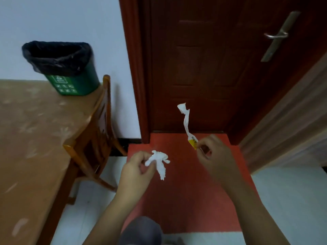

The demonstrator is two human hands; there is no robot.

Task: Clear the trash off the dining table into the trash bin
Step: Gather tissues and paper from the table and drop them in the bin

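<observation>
My left hand (136, 171) pinches a crumpled white tissue (159, 160) that hangs from its fingertips over the red mat. My right hand (215, 156) holds a twisted white paper strip with a yellow end (185, 121), which sticks upward in front of the door. Both hands are off the table's right side, in mid-air. The green trash bin (77, 80) with a black liner stands on the far corner of the dining table (31, 129), well to the upper left of both hands.
A wooden chair (99, 131) is tucked against the table's right edge, between my hands and the bin. A dark red door (212, 68) with a metal handle (277, 35) stands ahead. A red mat (185, 197) covers the pale tiled floor.
</observation>
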